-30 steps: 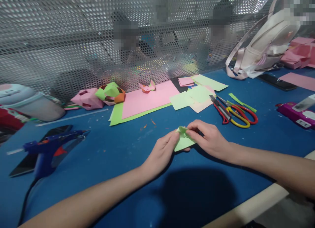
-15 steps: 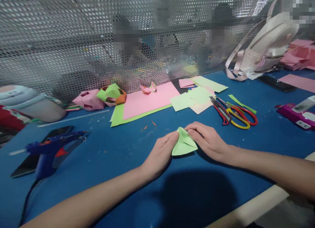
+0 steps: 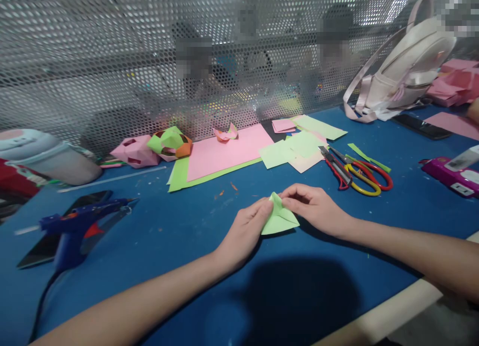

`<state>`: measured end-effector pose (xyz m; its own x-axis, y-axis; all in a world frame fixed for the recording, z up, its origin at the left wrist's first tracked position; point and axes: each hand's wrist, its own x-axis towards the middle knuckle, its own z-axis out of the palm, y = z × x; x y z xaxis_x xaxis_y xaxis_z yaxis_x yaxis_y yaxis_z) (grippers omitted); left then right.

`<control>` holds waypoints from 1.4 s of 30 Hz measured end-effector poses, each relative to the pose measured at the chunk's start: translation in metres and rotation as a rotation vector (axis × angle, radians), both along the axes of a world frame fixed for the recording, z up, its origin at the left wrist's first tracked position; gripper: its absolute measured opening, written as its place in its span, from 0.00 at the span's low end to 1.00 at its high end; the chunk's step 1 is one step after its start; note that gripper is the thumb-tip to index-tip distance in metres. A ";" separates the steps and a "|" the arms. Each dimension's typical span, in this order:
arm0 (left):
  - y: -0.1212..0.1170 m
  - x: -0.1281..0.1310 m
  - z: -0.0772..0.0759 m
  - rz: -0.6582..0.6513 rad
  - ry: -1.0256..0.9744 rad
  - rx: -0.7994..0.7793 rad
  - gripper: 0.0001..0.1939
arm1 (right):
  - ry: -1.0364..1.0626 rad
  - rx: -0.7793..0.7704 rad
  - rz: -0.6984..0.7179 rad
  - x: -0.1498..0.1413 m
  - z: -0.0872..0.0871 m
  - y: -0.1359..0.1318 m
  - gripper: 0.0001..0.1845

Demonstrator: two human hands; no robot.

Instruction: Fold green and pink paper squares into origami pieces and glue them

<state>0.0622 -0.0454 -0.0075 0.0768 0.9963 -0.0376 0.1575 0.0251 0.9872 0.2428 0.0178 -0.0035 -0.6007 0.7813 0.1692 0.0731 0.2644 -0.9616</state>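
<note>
A utility knife (image 3: 334,167) and scissors (image 3: 351,161) lie beyond my right fingers (image 3: 294,204) on the blue desk (image 3: 179,236); a plastic glue gun (image 3: 75,225) sits leftward, a perforated metal screen (image 3: 123,77) behind. Creased green paper (image 3: 279,224), peaked on top, is between my right and left fingers (image 3: 263,212), both pinched closed on its sides.

the bare left forearm (image 3: 160,291) slanted up from the lower left, its wrist nearly straight, and the left hand (image 3: 247,229) lay thumb uppermost in a closed grip, its fingers mostly hidden. the right forearm (image 3: 407,249) reached in from the right edge; the right hand (image 3: 318,209) pinched, index finger arched above the thumb, just beside the left.
</note>
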 end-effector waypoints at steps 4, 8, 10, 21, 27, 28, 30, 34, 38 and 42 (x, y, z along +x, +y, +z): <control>-0.001 -0.001 -0.001 -0.028 0.029 0.021 0.19 | 0.017 -0.108 0.039 -0.001 -0.001 0.002 0.09; 0.000 -0.002 0.000 -0.052 0.096 0.057 0.18 | 0.013 -0.108 0.040 -0.001 0.000 0.003 0.09; 0.000 -0.003 0.001 -0.056 0.140 0.083 0.18 | 0.001 -0.094 0.023 0.000 0.001 0.003 0.09; -0.001 -0.002 0.006 -0.092 0.195 0.112 0.18 | 0.058 -0.099 0.006 0.001 -0.001 0.009 0.11; -0.002 -0.002 0.004 -0.108 0.158 0.081 0.18 | 0.018 -0.077 0.099 0.002 -0.001 0.011 0.11; -0.002 -0.002 0.004 -0.110 0.156 0.076 0.18 | 0.009 -0.070 0.108 0.003 0.000 0.011 0.11; -0.001 -0.002 0.004 -0.114 0.149 0.065 0.18 | 0.002 -0.072 0.116 0.003 0.001 0.011 0.11; -0.001 -0.003 0.004 -0.123 0.158 0.057 0.19 | -0.010 -0.087 0.121 0.003 0.001 0.010 0.11; -0.002 -0.003 0.004 -0.126 0.177 0.051 0.20 | -0.015 -0.099 0.116 0.003 0.001 0.010 0.11; -0.002 -0.003 0.005 -0.128 0.206 0.058 0.19 | -0.009 -0.103 0.115 0.003 0.001 0.009 0.11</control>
